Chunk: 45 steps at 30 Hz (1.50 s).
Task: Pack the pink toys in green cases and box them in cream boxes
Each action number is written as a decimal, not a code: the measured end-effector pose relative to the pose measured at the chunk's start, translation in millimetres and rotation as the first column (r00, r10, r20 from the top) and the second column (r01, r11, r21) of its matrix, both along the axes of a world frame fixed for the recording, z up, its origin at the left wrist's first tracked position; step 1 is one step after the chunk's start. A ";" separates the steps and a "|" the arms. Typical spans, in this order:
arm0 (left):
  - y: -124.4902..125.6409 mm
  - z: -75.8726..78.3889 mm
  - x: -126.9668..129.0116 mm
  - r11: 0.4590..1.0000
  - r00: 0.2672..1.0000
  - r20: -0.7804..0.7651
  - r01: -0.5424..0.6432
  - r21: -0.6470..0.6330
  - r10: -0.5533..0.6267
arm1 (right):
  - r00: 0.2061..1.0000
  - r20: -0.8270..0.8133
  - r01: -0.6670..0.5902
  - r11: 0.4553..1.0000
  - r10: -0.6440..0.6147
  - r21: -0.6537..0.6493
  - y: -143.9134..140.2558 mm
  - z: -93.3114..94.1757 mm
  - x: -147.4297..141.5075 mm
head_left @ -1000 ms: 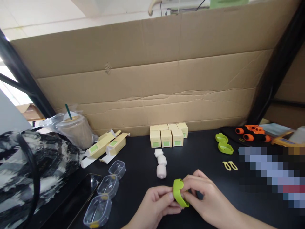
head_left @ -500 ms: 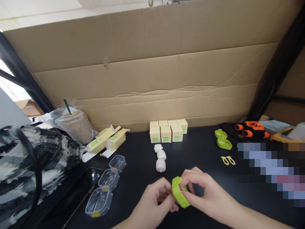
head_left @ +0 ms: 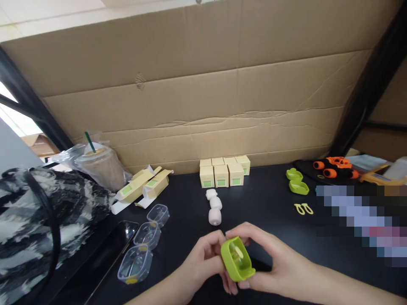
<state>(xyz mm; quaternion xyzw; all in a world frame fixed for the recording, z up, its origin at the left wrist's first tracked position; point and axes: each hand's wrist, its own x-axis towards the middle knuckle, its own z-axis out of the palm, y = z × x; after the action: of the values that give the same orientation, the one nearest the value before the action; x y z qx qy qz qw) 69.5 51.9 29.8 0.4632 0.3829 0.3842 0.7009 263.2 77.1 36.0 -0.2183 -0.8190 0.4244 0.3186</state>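
Between my hands is a lime-green plastic shell, tilted so that its hollow inside faces me. A small pale yellow part shows inside it. My left hand grips the shell's left side, fingers curled partly beneath. Round the right side and upper edge my right hand is closed, its thumb at the lower corner. Just beyond the hands stand three white rounded pieces in a row. Smaller green shells and two pale yellow loops lie to the right.
Clear plastic containers line up at left beside a dark phone. Small cream boxes stand at the back; opened cartons lie left of them. A bagged drink cup and an orange toy car flank the table.
The green shell has turned from edge-on to showing its hollow and the pale yellow part inside. My right fingers have come out from within it to its outer edge.
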 end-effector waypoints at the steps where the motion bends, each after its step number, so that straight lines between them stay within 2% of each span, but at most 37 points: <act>1: -0.9 0.4 0.1 1.000 1.000 0.000 0.007 -0.004 -0.007 | 1.000 -0.006 0.005 1.000 -0.005 -0.015 -1.1 0.3 -0.8; 6: -2.1 -0.6 -0.3 0.999 0.999 0.000 0.046 -0.022 -0.046 | 0.999 0.008 0.053 0.998 -0.053 0.017 -3.9 1.8 -1.3; 12: 1.3 -3.7 -0.3 1.000 0.999 -0.031 0.011 -0.005 -0.011 | 0.997 0.025 0.078 0.994 -0.080 0.079 -1.8 6.5 1.4; 22: -1.2 5.3 1.3 0.998 0.992 -0.121 0.051 0.040 -0.046 | 0.994 0.027 0.102 0.973 -0.110 0.207 -5.2 8.3 3.6; 28: 4.9 -5.8 2.7 0.995 0.980 -0.191 0.076 0.059 -0.063 | 0.996 0.072 0.015 0.934 -0.044 0.358 -1.6 7.3 5.6; 37: 4.3 -10.5 0.9 0.995 0.982 -0.180 0.071 0.075 -0.057 | 0.998 0.022 0.050 0.914 -0.064 0.403 -0.6 -0.4 8.3; 45: 4.5 -11.2 2.3 0.997 0.981 -0.186 0.064 0.051 -0.054 | 0.998 0.022 0.046 0.891 -0.062 0.452 -2.4 5.2 9.9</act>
<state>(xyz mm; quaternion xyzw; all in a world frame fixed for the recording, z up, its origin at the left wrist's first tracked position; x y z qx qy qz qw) 71.8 56.4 18.7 0.5279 0.4212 0.3294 0.6599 273.0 74.8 41.2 -0.1686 -0.8943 0.2100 0.3574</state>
